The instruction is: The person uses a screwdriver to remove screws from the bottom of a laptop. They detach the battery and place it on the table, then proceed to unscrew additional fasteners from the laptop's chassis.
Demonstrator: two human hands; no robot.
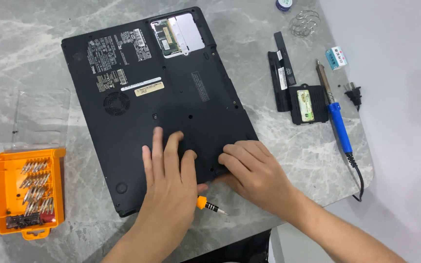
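I am pressing my flat, open left hand [169,168] on the near edge of the upturned black laptop [157,104], my right hand [252,170] curling its fingers at the edge just beside, a small orange-handled screwdriver [210,205] lying under my left palm, an orange bit case [28,192] well off to its left.

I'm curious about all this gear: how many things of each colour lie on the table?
Black: 3, laptop, two covers
Orange: 2, bit case, screwdriver
Blue: 1, soldering iron
White: 1, small box
Silver: 1, wire coil
Total: 8
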